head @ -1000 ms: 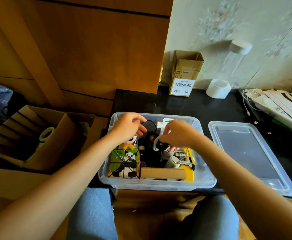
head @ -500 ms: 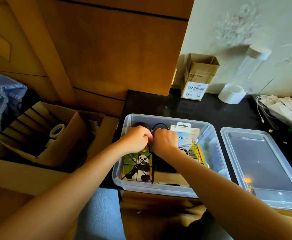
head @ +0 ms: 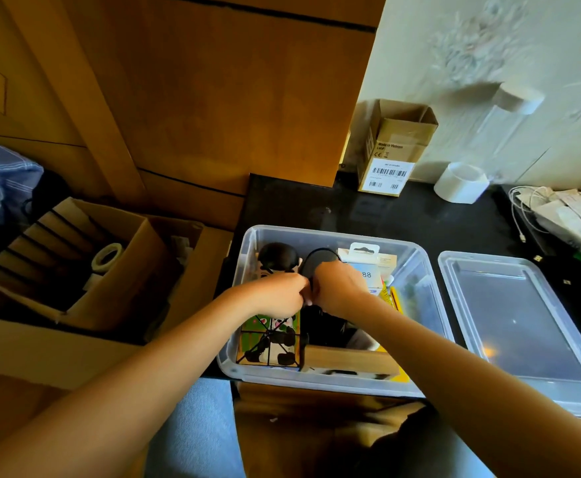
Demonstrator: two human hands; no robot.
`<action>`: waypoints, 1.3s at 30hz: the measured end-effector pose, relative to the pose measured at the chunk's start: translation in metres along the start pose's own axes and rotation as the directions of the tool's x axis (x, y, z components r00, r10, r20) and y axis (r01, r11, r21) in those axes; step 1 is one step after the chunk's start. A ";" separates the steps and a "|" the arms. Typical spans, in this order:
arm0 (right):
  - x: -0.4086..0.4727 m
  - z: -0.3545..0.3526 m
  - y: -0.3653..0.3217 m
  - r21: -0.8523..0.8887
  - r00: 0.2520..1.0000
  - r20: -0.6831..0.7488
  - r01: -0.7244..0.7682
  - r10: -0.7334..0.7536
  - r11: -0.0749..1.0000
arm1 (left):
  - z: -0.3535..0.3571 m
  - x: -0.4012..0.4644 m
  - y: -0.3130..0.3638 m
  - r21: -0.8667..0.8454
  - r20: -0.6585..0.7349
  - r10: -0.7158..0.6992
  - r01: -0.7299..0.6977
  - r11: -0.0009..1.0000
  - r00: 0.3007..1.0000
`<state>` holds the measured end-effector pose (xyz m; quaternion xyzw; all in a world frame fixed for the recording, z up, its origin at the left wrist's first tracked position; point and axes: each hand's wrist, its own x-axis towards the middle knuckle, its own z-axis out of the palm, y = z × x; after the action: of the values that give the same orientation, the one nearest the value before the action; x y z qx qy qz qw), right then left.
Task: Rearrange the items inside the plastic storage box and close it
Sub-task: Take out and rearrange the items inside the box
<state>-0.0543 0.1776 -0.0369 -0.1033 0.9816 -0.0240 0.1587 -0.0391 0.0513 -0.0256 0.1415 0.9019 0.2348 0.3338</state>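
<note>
Storage box lies open, long axis 6-to-12 o'clock; lid at 3 o'clock. Left hand and right hand meet inside, fingers curled, both pinching a black cable.

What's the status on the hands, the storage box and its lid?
Both hands, left and right, inside storage box, fingers curled around a black cable. Lid off, lying right of box. Nothing blocking.
</note>
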 end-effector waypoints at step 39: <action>-0.049 -0.040 0.072 0.077 0.968 -0.003 0.252 -0.252 0.965 | -0.005 0.014 0.028 0.293 0.025 0.076 -0.080 0.953 0.997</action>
<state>-0.0355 0.2594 0.0105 -0.2212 0.9583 -0.0813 0.1618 -0.0505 0.0793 -0.0153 0.2264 0.9182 0.1105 0.3056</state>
